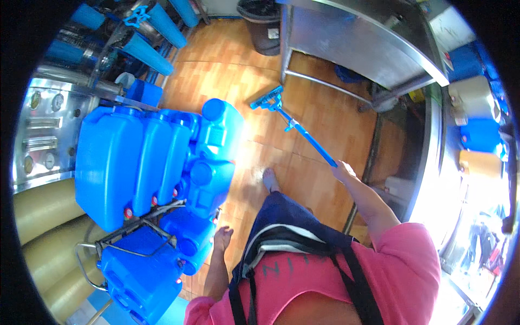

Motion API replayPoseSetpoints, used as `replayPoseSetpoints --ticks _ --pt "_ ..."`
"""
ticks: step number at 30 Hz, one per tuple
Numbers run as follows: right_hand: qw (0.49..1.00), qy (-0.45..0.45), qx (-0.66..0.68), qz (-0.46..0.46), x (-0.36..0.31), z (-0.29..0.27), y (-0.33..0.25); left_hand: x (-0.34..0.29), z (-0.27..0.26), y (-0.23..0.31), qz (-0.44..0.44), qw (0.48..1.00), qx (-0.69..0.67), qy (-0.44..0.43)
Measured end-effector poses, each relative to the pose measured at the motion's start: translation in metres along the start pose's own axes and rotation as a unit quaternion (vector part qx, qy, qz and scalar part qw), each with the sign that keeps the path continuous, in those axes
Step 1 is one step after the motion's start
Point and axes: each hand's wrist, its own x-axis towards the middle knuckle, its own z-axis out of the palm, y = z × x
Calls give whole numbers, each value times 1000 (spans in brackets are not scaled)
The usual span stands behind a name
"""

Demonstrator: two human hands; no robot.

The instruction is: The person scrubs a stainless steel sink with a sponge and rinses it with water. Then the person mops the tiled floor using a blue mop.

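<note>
My right hand (345,171) is closed around the end of a blue-handled mop (307,137). The handle slants away to the far left, down to a wide, flat blue and dark head on the floor near a steel table leg. A small blue lever sticks out partway along the shaft. By my left side, my left hand (222,238) hangs with its fingers loosely bent and nothing visible in it. Closest to that hand are blue plastic jerrycans (187,230), apart from it.
Several blue jerrycans (111,162) crowd the left, some on a metal-framed cart (89,246). Far left are blue filter housings (149,51) and a steel gauge panel (46,130). A dark bin (264,35) stands ahead. A steel table (352,38) borders the tiled floor (216,54).
</note>
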Motion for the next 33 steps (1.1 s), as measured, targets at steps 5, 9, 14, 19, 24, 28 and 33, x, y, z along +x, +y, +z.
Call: replayPoseSetpoints --ticks 5,9,14,19,24,28,33 --pt "998 -8 -57 6 -153 23 217 -28 30 81 41 997 17 -55" --pt "994 -6 89 70 -284 91 419 -50 75 86 56 992 -24 -114" --pt "993 41 88 73 -429 164 609 -78 133 36 43 989 -30 -141" --pt "878 -180 143 419 -474 114 560 -57 188 -69 -60 906 -357 -218" --pt "896 -132 227 358 -465 17 410 -51 173 -87 58 983 140 -108" --pt "934 -114 197 276 -426 -31 339 -25 141 -55 13 990 82 -114" --pt "991 39 127 29 -278 -35 254 54 107 -3 134 979 84 -126"
